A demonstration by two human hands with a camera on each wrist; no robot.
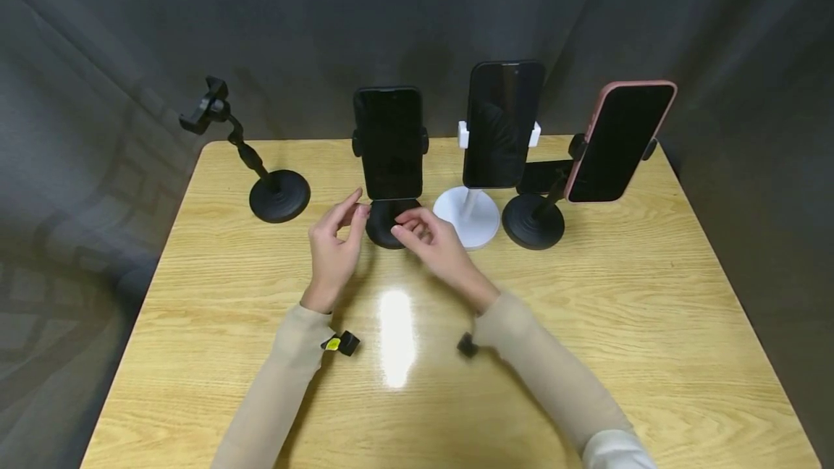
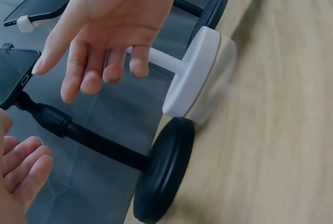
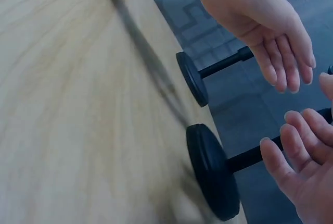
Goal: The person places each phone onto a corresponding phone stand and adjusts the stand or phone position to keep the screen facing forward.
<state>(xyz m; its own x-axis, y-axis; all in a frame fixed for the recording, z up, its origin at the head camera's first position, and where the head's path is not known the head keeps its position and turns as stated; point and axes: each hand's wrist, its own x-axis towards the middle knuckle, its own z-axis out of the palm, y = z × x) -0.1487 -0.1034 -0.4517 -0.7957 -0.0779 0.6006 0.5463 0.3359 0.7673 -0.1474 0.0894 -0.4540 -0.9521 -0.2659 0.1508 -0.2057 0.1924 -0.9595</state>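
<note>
A dark phone [image 1: 391,143] stands upright in the clamp of a black phone stand, whose round base [image 1: 384,229] is on the table. My left hand [image 1: 331,248] is just left of that base, fingers loosely bent, with nothing in its grasp. In front of the base, toward its right side, is my right hand [image 1: 435,246], its fingers relaxed and holding nothing. Seen from the left wrist, the stand's pole [image 2: 106,146] passes between the left fingers and the right hand [image 2: 117,21]. Both palms show facing inward in the right wrist view.
At the far left stands a black phone stand [image 1: 280,196] without a phone. On the right are a white stand [image 1: 465,217] bearing a dark phone [image 1: 504,125] and a black stand [image 1: 533,223] bearing a pink-cased phone [image 1: 619,143]. Another dark phone [image 1: 542,176] lies behind them.
</note>
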